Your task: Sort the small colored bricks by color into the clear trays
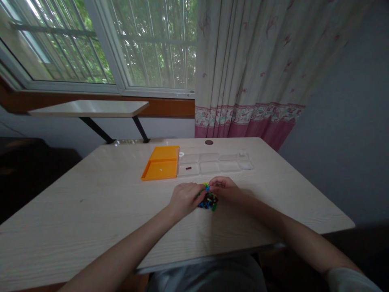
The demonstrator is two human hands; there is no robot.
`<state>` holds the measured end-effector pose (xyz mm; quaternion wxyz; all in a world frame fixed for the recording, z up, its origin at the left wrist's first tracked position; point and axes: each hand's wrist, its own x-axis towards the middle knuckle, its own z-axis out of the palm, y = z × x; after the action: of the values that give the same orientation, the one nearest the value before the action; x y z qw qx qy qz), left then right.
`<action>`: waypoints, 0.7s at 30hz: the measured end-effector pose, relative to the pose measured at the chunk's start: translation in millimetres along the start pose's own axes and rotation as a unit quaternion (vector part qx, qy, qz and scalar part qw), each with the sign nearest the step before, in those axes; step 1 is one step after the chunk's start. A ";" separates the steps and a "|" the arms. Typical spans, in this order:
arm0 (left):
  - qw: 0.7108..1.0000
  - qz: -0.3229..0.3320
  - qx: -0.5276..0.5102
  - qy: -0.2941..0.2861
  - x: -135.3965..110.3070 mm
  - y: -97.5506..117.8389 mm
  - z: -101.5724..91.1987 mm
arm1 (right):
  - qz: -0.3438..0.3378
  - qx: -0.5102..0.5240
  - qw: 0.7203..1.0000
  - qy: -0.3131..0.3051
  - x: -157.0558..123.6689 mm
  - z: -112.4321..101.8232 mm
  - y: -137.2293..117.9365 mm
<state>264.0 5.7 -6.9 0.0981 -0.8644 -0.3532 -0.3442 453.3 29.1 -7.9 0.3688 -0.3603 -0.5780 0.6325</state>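
Note:
A small model of tiny building bricks [209, 201], mostly black with blue, green and yellow bits, is between my hands just above the desk or on it; I cannot tell which. My left hand [186, 196] wraps round its left side, thumb toward the middle. My right hand [225, 188] has its fingers curled and pinches at the top right of the model, by a blue piece [207, 188]. The fingers partly hide the model's upper part.
Beyond my hands lie an open orange box [162, 162] with a tiny white piece in it and a clear divided tray [212, 164]. A dark brown brick [189, 168] lies in the tray. A raised shelf [100, 108] stands at the back left of the wooden desk [100, 202].

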 end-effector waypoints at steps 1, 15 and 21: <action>1.000 0.002 -0.001 0.001 -0.1 0.1 -0.3 | 0.000 -0.004 1.000 -0.001 -0.2 0.1 0.1; 0.988 -0.091 -0.122 -0.011 2.5 2.4 -2.4 | -0.244 -0.333 0.909 0.065 -8.5 -1.3 -2.1; 0.987 -0.101 -0.124 -0.025 2.3 3.1 -1.9 | -0.285 -0.360 0.885 0.070 -8.1 -1.8 -0.9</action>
<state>266.3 3.9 -3.7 -0.0536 -0.8380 -0.3958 -0.3717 458.8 22.8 -6.9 0.4176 -0.3313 -0.8166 0.2215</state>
